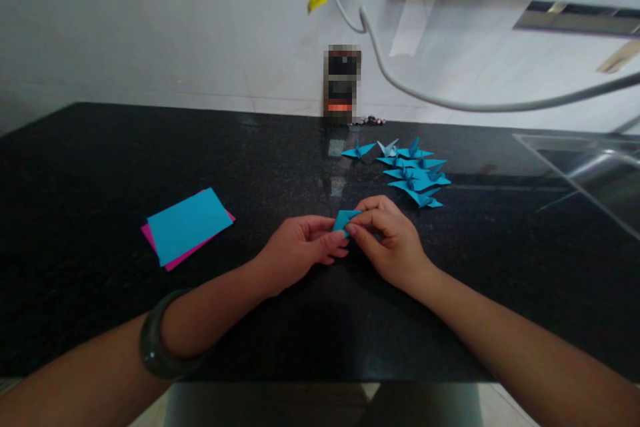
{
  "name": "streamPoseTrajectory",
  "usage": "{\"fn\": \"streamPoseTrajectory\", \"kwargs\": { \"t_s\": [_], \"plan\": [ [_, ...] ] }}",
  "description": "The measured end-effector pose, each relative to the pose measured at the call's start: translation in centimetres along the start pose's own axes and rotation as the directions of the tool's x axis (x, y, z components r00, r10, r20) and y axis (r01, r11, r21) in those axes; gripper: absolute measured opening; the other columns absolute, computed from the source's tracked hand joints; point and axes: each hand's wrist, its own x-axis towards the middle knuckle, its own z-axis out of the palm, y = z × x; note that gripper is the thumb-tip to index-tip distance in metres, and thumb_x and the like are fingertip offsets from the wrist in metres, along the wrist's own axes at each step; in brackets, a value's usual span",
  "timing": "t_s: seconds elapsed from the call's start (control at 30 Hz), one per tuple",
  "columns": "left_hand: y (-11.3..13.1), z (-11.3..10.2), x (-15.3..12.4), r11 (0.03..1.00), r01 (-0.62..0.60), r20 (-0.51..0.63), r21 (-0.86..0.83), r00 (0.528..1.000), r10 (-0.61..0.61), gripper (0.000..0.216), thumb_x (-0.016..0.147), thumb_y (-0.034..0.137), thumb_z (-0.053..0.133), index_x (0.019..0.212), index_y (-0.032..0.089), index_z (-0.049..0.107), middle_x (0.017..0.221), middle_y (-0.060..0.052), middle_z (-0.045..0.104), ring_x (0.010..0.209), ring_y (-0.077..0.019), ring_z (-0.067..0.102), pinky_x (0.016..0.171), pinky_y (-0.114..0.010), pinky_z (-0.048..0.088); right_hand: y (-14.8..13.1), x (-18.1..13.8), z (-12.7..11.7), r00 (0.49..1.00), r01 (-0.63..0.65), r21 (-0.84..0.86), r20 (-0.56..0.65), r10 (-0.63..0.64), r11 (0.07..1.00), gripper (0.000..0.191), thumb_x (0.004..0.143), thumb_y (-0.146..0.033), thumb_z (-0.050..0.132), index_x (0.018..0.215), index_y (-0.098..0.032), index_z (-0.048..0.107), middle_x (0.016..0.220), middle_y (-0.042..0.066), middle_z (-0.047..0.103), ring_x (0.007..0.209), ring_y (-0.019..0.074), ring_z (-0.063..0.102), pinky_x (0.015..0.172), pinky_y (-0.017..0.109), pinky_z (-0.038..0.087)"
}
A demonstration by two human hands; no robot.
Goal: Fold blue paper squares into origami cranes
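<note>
A small folded piece of blue paper (344,219) is pinched between both my hands just above the black counter (100,167). My left hand (300,250) grips its left side with curled fingers, and my right hand (390,240) pinches its right edge between thumb and fingertips. A dark bangle (155,347) sits on my left wrist. Behind my right hand lie several finished blue paper cranes (413,173) in a cluster.
A stack of flat paper sheets (187,227), blue on top and pink beneath, lies at the left. A blurred upright object (342,83) leans on the white wall at the back. A grey hose (450,103) arcs above. A steel sink (590,173) sits at the right.
</note>
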Motion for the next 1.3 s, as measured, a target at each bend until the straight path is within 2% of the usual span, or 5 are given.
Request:
{"fn": "streamPoseTrajectory", "kwargs": {
  "t_s": [0.4,0.53,0.8,1.03,1.3],
  "plan": [
    [-0.2,-0.4,0.3,0.976,-0.08,-0.053,0.203,0.994,0.092,0.01,0.076,0.022,0.059,0.08,0.014,0.064,0.067,-0.001,0.066,0.058,-0.0112,0.062,0.056,-0.023,0.048,-0.2,-0.4,0.0,0.995,-0.096,0.061,0.041,0.094,0.993,0.004,0.076,-0.016,0.056,0.078,-0.019,0.058,0.087,0.005,0.053,0.076,0.0139,0.054,0.056,0.024,0.047],
    [-0.3,-0.8,0.4,0.929,-0.087,0.035,0.36,0.996,0.079,0.01,0.076,0.019,0.055,0.076,0.014,0.064,0.064,0.0,0.063,0.055,-0.0111,0.059,0.055,-0.023,0.047,0.1,-0.4,-0.3,0.993,-0.065,0.044,0.098,0.06,0.997,0.049,0.073,-0.018,0.062,0.119,-0.019,0.047,0.105,0.009,0.054,0.088,0.017,0.054,0.065,0.027,0.049],
    [0.0,-1.1,0.0,0.689,-0.319,0.022,0.651,0.915,0.402,0.014,0.079,0.028,0.055,0.081,0.019,0.066,0.069,0.001,0.065,0.063,-0.0125,0.059,0.06,-0.023,0.043,-0.3,-0.2,0.0,0.928,-0.197,0.06,0.334,0.166,0.979,0.012,0.079,-0.022,0.057,0.087,-0.017,0.066,0.073,0.001,0.062,0.063,0.0108,0.054,0.058,0.023,0.041],
    [-0.2,-0.7,0.3,0.781,-0.393,-0.004,0.486,0.892,0.451,0.012,0.072,0.026,0.063,0.076,0.015,0.066,0.072,-0.001,0.059,0.068,-0.013,0.055,0.063,-0.025,0.043,-0.7,-0.3,0.7,0.927,-0.265,0.181,0.32,0.198,0.947,0.019,0.078,-0.024,0.056,0.062,-0.015,0.058,0.061,-0.001,0.049,0.057,0.009,0.046,0.055,0.022,0.037],
    [0.2,0.1,0.1,0.952,-0.224,-0.103,0.209,0.963,0.249,0.012,0.069,0.024,0.066,0.064,0.014,0.062,0.057,0.004,0.055,0.055,-0.0083,0.049,0.057,-0.021,0.041,-1.1,-0.4,0.9,0.895,-0.403,0.201,0.289,0.339,0.893,0.024,0.075,-0.03,0.057,0.056,-0.016,0.052,0.055,-0.003,0.047,0.051,0.0079,0.042,0.049,0.022,0.033]
  ]
}}
